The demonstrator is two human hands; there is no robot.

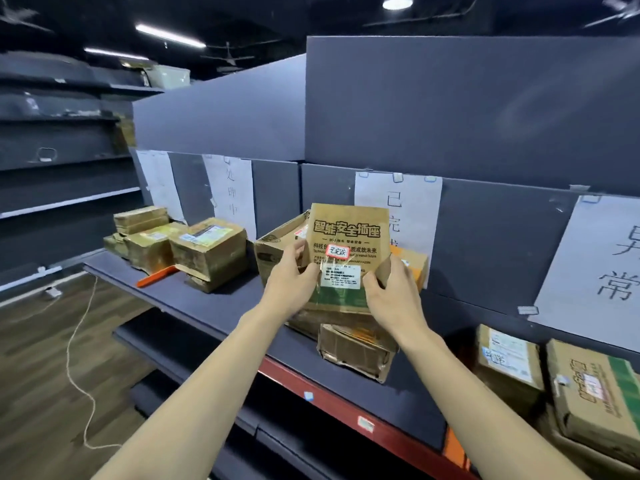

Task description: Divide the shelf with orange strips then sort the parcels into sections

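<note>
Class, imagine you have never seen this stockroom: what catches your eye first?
First, the printed cardboard parcel held upright at the centre, the left hand and right hand gripping its lower sides. Next, the white paper signs taped to the shelf's back wall, and the orange strip lying at left.

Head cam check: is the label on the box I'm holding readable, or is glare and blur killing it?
Head view: the held box is sharp in its large print; its small white label sits under glossy tape and is too blurred to read. Frame edges bow from the wide lens.
</note>
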